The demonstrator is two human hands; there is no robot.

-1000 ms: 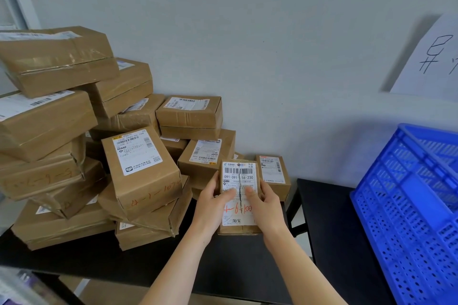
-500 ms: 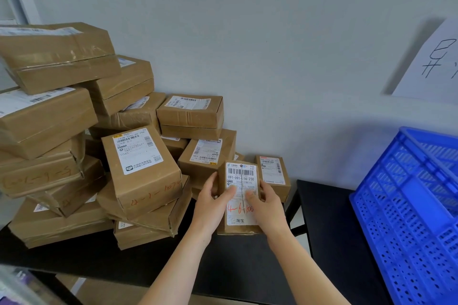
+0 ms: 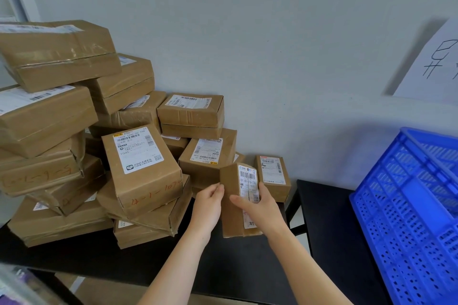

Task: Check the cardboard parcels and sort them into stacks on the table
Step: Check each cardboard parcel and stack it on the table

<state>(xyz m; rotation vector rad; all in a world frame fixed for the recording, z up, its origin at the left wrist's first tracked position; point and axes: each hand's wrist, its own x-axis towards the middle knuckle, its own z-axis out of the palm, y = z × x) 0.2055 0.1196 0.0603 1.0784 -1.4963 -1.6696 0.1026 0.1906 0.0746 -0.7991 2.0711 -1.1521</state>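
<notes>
Black tabletop (image 3: 223,267) carries everything here, with a second dark table (image 3: 329,230) just beside it on the right, so two surfaces in all. The heap of parcels (image 3: 99,156) fills the left and back of the first one. More than a dozen brown boxes show, but they overlap too much for an exact count. One blue crate (image 3: 409,205) stands on the right table, and one sheet of paper (image 3: 436,64) hangs on the wall above it.

One small parcel (image 3: 233,218) is in hand at the right edge of the heap, just in front of a similar box (image 3: 272,176). It stands on end, long axis upright. A plain side faces the camera and the label (image 3: 247,181) is angled off to the right. Whether its lower end touches the table cannot be told.

The left hand (image 3: 207,208) grips the upper left edge with curled fingers. The right hand (image 3: 257,208) wraps across the front, thumb on the plain side and fingers round the labelled face. The parcel sits between the two hands. The right has the fuller hold and looks better placed to carry it, with bare table close below and the heap to the left.
</notes>
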